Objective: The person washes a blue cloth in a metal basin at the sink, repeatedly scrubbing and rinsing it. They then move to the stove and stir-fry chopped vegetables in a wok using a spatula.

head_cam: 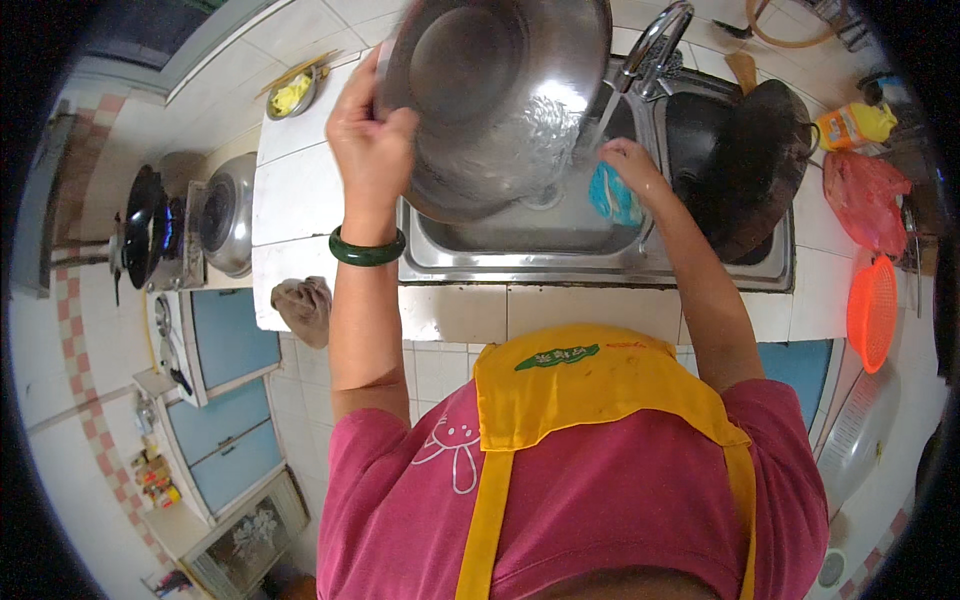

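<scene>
Over the left sink bowl, a large round metal basin [472, 97] is held tilted, with water running across its lower inner side. My left hand [375, 142] grips its left rim, thumb on the inside. My right hand [634, 163] pinches a turquoise cloth [613, 196] at the right side of that sink bowl. From the chrome faucet [651, 52] a stream of water falls close to my right fingers. The double stainless steel sink [525, 268] lies beneath, and the basin hides part of its left bowl.
A dark wok [757, 172] leans in the right sink bowl. Right of it are a yellow bottle [855, 126], a red plastic bag [866, 199] and an orange strainer [871, 315]. On the left are a small bowl with yellow food [291, 96], a brown rag [304, 304] and a pan [142, 225] near blue flame.
</scene>
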Motion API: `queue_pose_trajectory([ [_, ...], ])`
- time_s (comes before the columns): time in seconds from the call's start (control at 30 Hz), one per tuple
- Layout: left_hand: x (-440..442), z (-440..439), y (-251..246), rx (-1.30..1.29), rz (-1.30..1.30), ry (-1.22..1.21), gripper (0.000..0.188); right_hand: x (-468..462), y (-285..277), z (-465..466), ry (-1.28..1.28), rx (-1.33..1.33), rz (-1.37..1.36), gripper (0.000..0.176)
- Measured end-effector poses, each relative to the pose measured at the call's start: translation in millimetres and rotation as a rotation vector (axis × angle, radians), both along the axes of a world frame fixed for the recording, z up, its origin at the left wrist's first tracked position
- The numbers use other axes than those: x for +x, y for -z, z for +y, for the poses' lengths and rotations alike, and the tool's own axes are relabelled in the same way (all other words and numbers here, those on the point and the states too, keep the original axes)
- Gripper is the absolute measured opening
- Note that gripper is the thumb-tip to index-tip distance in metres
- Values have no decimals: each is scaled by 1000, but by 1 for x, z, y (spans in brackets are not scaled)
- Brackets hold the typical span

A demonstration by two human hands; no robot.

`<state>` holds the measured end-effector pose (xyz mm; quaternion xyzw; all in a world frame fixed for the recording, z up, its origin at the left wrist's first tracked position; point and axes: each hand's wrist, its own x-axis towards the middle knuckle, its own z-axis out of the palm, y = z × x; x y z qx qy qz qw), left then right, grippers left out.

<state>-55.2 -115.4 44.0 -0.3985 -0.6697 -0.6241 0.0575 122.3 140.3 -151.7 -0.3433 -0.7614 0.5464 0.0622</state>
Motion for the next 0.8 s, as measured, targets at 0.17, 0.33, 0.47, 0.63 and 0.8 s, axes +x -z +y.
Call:
queue_pose_trajectory([
  [0.17, 20, 12, 0, -147, 621, 23, 18, -45, -25, 8, 365, -335, 171, 41],
  [0.33, 10, 3, 48, -74, -186, -272, 35, -60, -43, 8, 342, -566, 366, 25],
  [0.47, 0, -6, 105, 162, -746, -309, 23, -69, -21, -5, 201, -380, 332, 21],
  [0.63, 1, -15, 181, 303, -946, -279, 22, -66, 13, 13, -21, -292, 218, 26],
  [0.8, -12, -28, 222, 199, -940, -168, 15, -72, 14, 42, 34, -466, 299, 27],
])
